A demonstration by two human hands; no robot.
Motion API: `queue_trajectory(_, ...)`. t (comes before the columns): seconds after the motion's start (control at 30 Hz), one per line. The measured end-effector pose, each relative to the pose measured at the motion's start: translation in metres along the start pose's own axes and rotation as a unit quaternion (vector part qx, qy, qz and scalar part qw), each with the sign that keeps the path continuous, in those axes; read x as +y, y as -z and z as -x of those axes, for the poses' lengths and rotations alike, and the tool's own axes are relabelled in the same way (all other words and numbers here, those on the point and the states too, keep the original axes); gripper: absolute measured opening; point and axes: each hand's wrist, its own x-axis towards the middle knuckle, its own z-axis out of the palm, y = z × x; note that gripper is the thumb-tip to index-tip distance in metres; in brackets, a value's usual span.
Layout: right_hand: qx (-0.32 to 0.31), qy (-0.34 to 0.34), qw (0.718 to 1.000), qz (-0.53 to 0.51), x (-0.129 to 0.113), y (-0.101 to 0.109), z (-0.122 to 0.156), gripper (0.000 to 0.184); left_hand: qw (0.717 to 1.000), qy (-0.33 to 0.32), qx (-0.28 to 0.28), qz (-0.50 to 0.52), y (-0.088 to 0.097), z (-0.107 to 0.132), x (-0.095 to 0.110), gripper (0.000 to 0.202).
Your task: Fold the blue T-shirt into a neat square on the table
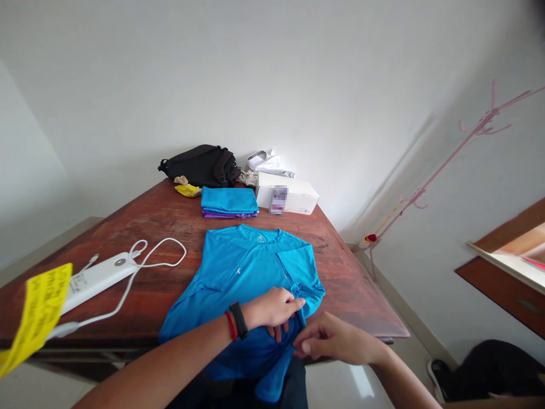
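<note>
While both hands work at its right edge, the blue shirt (242,272) lies on the wooden table (170,216)

The shirt is spread across the near middle of the table, collar toward the far side, with its lower part hanging over the near edge. Its right side is turned in and bunched, while its left side lies out flat with no fold showing. The left hand (270,309), wearing a black wristband (239,319) and a red band (230,325), rests on the shirt with its fingers curled into the bunched cloth, apparently clenching it. The right hand (332,338) reaches in from the near right, its fingertips (298,346) at the shirt's edge; whether they have hold of the cloth, I cannot tell.

So far, one folded blue garment (227,200) sits squared on purple cloth (230,215) at the far side, while this shirt remains unfolded. Beside that pile stands a white box (293,196), with a black bag (200,166) beyond. A white power bank (100,278) and its white cable (164,250) lie to the left.
</note>
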Motion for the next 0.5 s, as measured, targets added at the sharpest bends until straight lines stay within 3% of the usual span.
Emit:
queue_trajectory(0.1, 0.076, 0.008, 0.978, -0.193, -0.007, 0.007, -0.001, 0.049, 0.996, -0.058, 0.063, 0.006, 0.011, 0.021, 0.008, 0.065)
queue_trajectory(0.27, 0.191, 0.103, 0.899, -0.380, -0.015, 0.017, -0.028, 0.048, 0.978, -0.130, 0.146, -0.069, 0.038, 0.047, 0.003, 0.069)
queue_trajectory(0.33, 0.202, 0.122, 0.884, -0.404, -0.019, 0.017, -0.041, 0.047, 0.970, -0.136, 0.180, -0.093, 0.048, 0.048, -0.009, 0.055)
queue_trajectory(0.43, 0.217, 0.124, 0.898, -0.362, -0.030, 0.017, -0.045, 0.043, 0.954, -0.150, 0.217, -0.145, 0.060, 0.040, -0.032, 0.034)
queue_trajectory(0.5, 0.294, 0.152, 0.906, -0.266, -0.042, 0.019, -0.034, 0.037, 0.951, -0.162, 0.210, -0.157, 0.065, 0.031, -0.047, 0.025)
